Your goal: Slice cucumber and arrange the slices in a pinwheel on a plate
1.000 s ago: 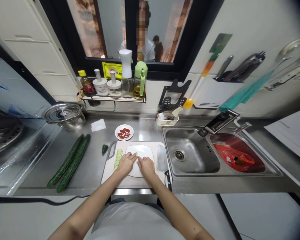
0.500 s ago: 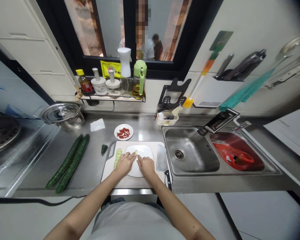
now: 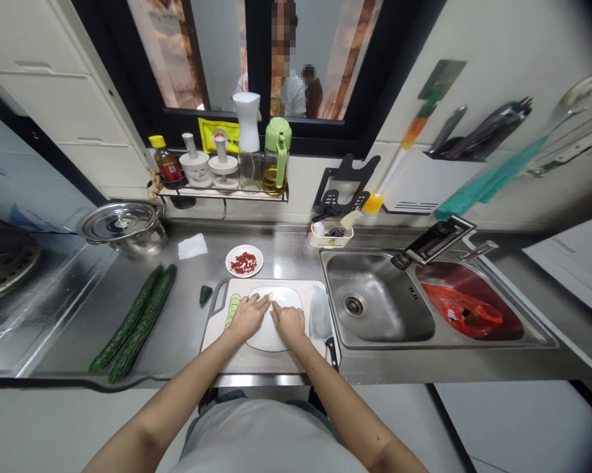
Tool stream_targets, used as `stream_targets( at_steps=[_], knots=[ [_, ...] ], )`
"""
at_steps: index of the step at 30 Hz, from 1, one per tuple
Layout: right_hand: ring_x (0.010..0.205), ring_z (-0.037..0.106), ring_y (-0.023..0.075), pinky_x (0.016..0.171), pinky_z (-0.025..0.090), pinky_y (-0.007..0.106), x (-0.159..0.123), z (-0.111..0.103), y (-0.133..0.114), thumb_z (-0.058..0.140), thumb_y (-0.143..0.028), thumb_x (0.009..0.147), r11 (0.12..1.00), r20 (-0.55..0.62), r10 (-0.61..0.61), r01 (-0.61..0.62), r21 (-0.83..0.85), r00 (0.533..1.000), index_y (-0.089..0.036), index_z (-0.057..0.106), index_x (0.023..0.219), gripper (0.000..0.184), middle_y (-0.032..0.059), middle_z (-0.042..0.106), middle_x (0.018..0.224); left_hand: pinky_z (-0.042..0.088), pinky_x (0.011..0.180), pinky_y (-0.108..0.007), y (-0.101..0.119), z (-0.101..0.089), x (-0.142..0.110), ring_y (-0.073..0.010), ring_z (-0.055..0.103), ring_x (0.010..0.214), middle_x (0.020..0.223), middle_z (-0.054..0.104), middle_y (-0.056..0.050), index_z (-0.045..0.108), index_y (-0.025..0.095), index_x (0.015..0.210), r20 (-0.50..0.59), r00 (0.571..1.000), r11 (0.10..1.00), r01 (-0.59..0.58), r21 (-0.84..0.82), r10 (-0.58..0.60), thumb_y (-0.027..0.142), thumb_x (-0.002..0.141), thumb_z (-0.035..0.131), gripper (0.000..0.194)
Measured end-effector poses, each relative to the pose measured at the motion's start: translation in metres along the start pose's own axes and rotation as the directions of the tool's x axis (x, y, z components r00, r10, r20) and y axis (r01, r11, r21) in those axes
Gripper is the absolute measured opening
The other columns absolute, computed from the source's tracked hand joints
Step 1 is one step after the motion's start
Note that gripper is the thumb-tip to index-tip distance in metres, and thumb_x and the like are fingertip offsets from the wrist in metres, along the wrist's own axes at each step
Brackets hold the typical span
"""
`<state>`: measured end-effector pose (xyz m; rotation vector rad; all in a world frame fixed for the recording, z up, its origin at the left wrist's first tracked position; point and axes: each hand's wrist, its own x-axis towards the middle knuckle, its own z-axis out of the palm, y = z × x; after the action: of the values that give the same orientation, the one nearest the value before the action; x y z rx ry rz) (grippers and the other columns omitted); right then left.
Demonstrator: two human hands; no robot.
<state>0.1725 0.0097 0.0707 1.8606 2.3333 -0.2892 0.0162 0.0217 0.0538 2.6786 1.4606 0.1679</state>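
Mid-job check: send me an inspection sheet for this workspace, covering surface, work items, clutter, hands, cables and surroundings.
Surface: steel counter, bearing a cutting board.
Work items: white plate on the board; cucumber slices left of it.
Clutter: cleaver along the board's right side; two cucumbers left of the board.
Hands: left hand and right hand at the plate, fingertips near a small pale-green piece; grip unclear.
Cables: dark strip at the front-left edge, possibly a cord.
Surroundings: sink right, red bag in its right basin.

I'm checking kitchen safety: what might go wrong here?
The knife lies uncovered near the right hand, so reaching sideways might cause a cut. The white plate rests on the cutting board and might slide if pushed. The left hand might disturb the nearby cucumber slices.
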Motion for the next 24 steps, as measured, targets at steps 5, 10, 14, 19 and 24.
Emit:
stream_targets(
  at_steps=[5, 10, 14, 19, 24],
  knots=[
    [0.088, 0.063, 0.0196, 0.078, 0.035, 0.032, 0.006, -0.001, 0.001, 0.031, -0.037, 0.097, 1.000, 0.000, 0.015, -0.015, 0.007, 1.000, -0.026, 0.049, 0.131, 0.040, 0.0104, 0.070, 0.093, 0.037, 0.085, -0.039, -0.002, -0.005, 0.007, -0.0254, 0.046, 0.113, 0.134, 0.053, -0.008, 0.053, 0.023, 0.126, -0.016, 1.000, 1.000, -0.013, -0.013, 0.013, 0.013, 0.087, 0.042, 0.041],
    [0.087, 0.063, 0.0195, 0.078, 0.035, 0.032, 0.011, -0.002, 0.001, 0.031, -0.036, 0.097, 1.000, -0.009, 0.021, -0.021, 0.007, 1.000, -0.026, 0.050, 0.130, 0.039, 0.0100, 0.070, 0.093, 0.037, 0.084, -0.039, -0.002, -0.008, 0.011, -0.0264, 0.046, 0.114, 0.133, 0.053, -0.009, 0.054, 0.021, 0.124, -0.018, 1.000, 1.000, -0.012, -0.005, 0.012, 0.014, 0.088, 0.041, 0.039],
    [0.088, 0.063, 0.0197, 0.080, 0.035, 0.033, 0.013, -0.002, 0.001, 0.031, -0.035, 0.097, 1.000, -0.018, 0.029, -0.029, 0.010, 0.999, -0.026, 0.050, 0.130, 0.039, 0.0100, 0.070, 0.093, 0.037, 0.086, -0.040, -0.001, -0.007, 0.011, -0.0265, 0.045, 0.116, 0.133, 0.053, -0.009, 0.055, 0.021, 0.124, -0.031, 0.999, 1.000, 0.012, -0.008, -0.012, 0.014, 0.088, 0.041, 0.039],
    [0.088, 0.064, 0.0200, 0.081, 0.035, 0.033, 0.014, 0.000, 0.001, 0.028, -0.036, 0.098, 1.000, -0.012, 0.021, -0.021, 0.011, 1.000, -0.025, 0.048, 0.131, 0.041, 0.0104, 0.070, 0.092, 0.037, 0.086, -0.040, -0.003, -0.005, 0.012, -0.0261, 0.045, 0.116, 0.134, 0.052, -0.010, 0.054, 0.021, 0.125, -0.027, 1.000, 1.000, 0.003, -0.004, -0.003, 0.014, 0.089, 0.039, 0.040],
    [0.087, 0.064, 0.0204, 0.079, 0.035, 0.032, 0.015, 0.002, 0.001, 0.029, -0.036, 0.098, 1.000, -0.017, 0.021, -0.021, 0.014, 1.000, -0.024, 0.049, 0.132, 0.041, 0.0107, 0.070, 0.092, 0.036, 0.087, -0.040, -0.003, -0.005, 0.012, -0.0262, 0.045, 0.117, 0.134, 0.053, -0.009, 0.053, 0.022, 0.126, -0.038, 0.999, 1.000, 0.009, -0.014, -0.010, 0.014, 0.088, 0.040, 0.041]
  ],
)
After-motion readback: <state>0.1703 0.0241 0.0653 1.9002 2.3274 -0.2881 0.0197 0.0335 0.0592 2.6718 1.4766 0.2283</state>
